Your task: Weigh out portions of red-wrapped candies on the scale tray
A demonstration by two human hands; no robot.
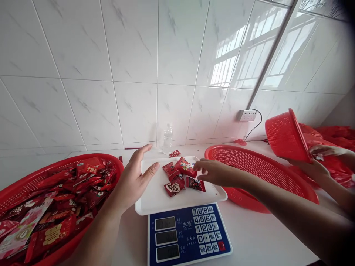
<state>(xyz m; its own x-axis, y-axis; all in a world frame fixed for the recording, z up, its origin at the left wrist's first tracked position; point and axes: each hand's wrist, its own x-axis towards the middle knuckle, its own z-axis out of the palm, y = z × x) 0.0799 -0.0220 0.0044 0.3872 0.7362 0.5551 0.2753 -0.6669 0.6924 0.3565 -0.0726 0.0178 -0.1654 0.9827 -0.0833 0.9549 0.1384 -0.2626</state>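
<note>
**Red shiny plastic pkts (pixel 172 188) mid white rect. plastic tray (pixel 158 205)**

Tray's atop blue/white digital scale (pixel 185 236), prob. so pkts' wt registers. L hand (pixel 135 181) open, empty, at tray's L edge; R hand (pixel 212 172) half-curled by pkts, can't tell if gripping. Big red mesh plastic basket (pixel 16 197), L: heaped w/ similar pkts. Oval red mesh plastic basket (pixel 257 175), R: partly behind R forearm.

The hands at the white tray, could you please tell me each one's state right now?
Left hand: open at the white tray, nothing visibly held.
Right hand: partly curled by the red packets; whether it grips one cannot be told.
</note>
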